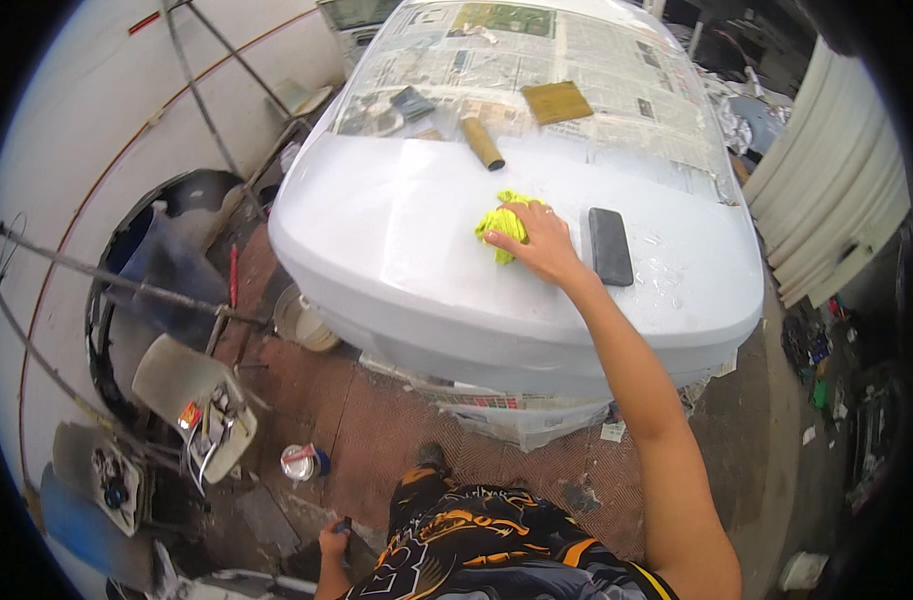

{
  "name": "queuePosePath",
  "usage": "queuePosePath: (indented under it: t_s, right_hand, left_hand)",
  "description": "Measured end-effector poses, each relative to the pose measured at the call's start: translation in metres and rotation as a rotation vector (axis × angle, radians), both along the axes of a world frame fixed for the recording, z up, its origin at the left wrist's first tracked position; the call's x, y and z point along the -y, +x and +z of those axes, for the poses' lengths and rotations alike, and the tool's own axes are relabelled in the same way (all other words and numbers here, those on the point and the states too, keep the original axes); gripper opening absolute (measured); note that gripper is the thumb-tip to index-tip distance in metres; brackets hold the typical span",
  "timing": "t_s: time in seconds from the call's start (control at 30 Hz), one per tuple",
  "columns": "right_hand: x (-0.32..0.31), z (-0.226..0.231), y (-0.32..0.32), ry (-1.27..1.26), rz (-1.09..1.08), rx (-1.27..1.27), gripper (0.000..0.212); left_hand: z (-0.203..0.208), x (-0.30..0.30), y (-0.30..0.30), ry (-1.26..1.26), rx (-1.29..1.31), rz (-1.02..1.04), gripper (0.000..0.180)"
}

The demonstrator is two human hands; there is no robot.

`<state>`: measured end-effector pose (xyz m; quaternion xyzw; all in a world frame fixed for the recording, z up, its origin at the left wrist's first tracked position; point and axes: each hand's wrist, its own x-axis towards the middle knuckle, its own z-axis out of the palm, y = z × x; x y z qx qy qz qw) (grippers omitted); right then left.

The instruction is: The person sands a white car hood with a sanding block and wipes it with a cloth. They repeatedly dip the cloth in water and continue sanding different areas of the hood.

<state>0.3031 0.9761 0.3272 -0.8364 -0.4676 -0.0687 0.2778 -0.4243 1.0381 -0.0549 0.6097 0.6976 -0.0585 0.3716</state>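
Observation:
My right hand (539, 243) is closed over a crumpled bright yellow cloth (501, 226), pressing it on the white car panel (407, 270). Just right of that hand lies a dark rectangular sanding block (610, 246), with wet drops on the panel beside it. Farther up, a rolled piece of brown sandpaper (483, 144) and a flat brown sandpaper sheet (558, 102) rest near the newspaper-masked window (617, 75). Low in the picture, my left hand (333, 541) hangs by my side, its fingers closed round a small dark object (347, 524) that I cannot make out.
To the left stand a cluttered pale chair (182, 375), a bucket (305, 320) and a metal frame (147, 288). An open can (300, 462) sits on the reddish floor. Newspaper (527, 420) hangs below the bumper. At right is a pale ribbed panel (837, 170).

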Motion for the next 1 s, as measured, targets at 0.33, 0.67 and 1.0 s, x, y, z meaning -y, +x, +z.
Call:
queuePosePath:
  t_s: [0.33,0.67,1.0]
  right_hand:
    - [-0.057,0.028,0.04,-0.03,-0.331,0.072,0.036]
    - [-0.146,0.02,0.126,-0.122,-0.448,0.072,0.041]
    - [0.016,0.049,0.279,0.214,-0.498,0.087,0.033]
  left_hand:
    - [-0.023,-0.226,0.061,0.192,0.522,-0.186,0.048]
    - [0.015,-0.165,0.068,0.176,0.358,-0.208,0.053]
    - [0.015,0.02,-0.021,-0.078,0.286,0.022,0.072]
